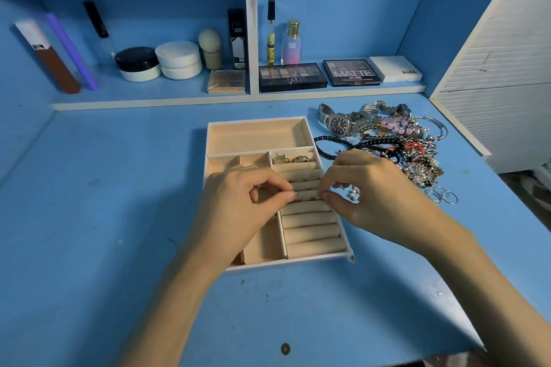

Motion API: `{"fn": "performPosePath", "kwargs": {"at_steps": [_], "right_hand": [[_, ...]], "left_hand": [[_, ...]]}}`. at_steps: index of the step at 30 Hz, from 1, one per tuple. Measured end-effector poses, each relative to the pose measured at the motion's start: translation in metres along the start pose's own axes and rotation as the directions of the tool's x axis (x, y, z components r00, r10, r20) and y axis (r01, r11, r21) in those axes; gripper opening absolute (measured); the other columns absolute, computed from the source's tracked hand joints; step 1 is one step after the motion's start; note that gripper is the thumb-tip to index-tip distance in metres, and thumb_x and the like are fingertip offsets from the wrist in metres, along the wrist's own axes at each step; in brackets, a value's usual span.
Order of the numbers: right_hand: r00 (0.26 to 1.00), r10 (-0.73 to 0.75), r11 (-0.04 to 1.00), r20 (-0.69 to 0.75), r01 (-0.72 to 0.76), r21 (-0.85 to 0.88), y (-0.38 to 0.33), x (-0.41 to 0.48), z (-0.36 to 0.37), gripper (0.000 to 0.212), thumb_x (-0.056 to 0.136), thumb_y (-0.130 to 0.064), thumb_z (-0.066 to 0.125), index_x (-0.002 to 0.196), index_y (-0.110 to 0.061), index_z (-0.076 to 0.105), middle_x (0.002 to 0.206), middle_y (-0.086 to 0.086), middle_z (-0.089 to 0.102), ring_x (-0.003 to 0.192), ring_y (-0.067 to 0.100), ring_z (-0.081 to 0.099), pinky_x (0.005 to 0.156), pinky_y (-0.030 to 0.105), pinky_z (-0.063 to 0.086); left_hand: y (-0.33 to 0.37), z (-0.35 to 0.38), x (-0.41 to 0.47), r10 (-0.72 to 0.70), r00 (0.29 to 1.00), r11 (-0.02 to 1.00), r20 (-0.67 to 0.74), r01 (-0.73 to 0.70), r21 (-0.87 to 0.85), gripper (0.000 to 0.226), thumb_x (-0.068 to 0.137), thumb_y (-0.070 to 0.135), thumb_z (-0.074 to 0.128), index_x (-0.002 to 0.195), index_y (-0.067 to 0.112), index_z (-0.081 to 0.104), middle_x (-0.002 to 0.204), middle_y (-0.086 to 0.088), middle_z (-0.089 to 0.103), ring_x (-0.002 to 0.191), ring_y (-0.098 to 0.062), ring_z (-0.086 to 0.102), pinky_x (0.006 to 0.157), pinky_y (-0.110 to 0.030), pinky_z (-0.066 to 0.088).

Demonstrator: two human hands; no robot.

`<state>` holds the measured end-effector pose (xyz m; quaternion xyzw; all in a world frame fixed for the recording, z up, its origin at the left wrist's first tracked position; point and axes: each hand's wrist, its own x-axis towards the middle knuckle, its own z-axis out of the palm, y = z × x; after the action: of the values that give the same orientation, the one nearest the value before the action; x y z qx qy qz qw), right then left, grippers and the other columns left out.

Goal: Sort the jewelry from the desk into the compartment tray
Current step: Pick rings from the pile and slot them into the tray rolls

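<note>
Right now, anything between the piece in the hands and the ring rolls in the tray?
Nothing visible. The left hand and right hand pinch a thin piece right on the ring rolls; the two rings sit farther back, clear of it.

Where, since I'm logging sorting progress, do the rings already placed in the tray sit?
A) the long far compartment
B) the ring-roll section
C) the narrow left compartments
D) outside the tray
B: two chunky rings sit wedged between the far rolls of the ring-roll section of the tray.
</note>
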<state>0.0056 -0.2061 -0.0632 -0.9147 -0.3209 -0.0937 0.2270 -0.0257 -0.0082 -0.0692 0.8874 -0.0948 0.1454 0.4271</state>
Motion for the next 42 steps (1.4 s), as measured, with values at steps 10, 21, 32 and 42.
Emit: {"fn": "performPosePath", "kwargs": {"at_steps": [10, 21, 32, 42], "right_hand": [[0.996, 0.07, 0.995, -0.048, -0.067, 0.069, 0.004, 0.001, 0.008, 0.013, 0.078, -0.025, 0.057, 0.074, -0.019, 0.068, 0.069, -0.003, 0.055, 0.065, 0.014, 0.052, 0.057, 0.034, 0.048], [0.906, 0.262, 0.915, -0.333, -0.124, 0.383, 0.014, -0.006, 0.021, 0.027, 0.091, -0.032, 0.053, 0.084, -0.011, 0.068, 0.062, 0.006, 0.061, 0.056, 0.017, 0.051, 0.051, 0.03, 0.039], [0.898, 0.267, 0.924, -0.35, -0.135, 0.359, 0.015, -0.009, 0.021, 0.029, 0.092, -0.035, 0.049, 0.089, -0.013, 0.068, 0.067, 0.002, 0.065, 0.06, 0.015, 0.056, 0.053, 0.032, 0.043], [0.903, 0.251, 0.935, -0.348, -0.134, 0.328, 0.017, -0.01, 0.023, 0.032, 0.092, -0.037, 0.047, 0.089, -0.013, 0.067, 0.068, 0.006, 0.065, 0.06, 0.015, 0.056, 0.054, 0.034, 0.043]], "left_hand": [[-0.003, -0.001, -0.001, 0.024, 1.0, 1.0, 0.001, -0.024, 0.014, 0.005, 0.069, 0.029, 0.075, 0.072, 0.033, 0.072, 0.059, 0.025, 0.054, 0.055, -0.012, 0.043, 0.053, -0.02, 0.037], [-0.002, -0.001, -0.004, 0.108, 0.989, 0.983, 0.097, -0.121, 0.137, 0.004, 0.07, 0.031, 0.074, 0.073, 0.032, 0.072, 0.061, 0.032, 0.05, 0.068, 0.006, 0.045, 0.059, -0.008, 0.032], [0.013, -0.008, 0.0, 0.142, 0.956, 0.925, 0.258, -0.221, 0.31, 0.01, 0.081, 0.029, 0.067, 0.088, 0.03, 0.073, 0.074, 0.027, 0.052, 0.076, 0.001, 0.04, 0.068, -0.028, 0.048], [0.025, -0.011, 0.001, 0.063, 0.939, 0.895, 0.339, -0.203, 0.397, 0.016, 0.087, 0.028, 0.059, 0.096, 0.035, 0.069, 0.085, 0.023, 0.057, 0.082, 0.003, 0.033, 0.072, -0.018, 0.036]]}}
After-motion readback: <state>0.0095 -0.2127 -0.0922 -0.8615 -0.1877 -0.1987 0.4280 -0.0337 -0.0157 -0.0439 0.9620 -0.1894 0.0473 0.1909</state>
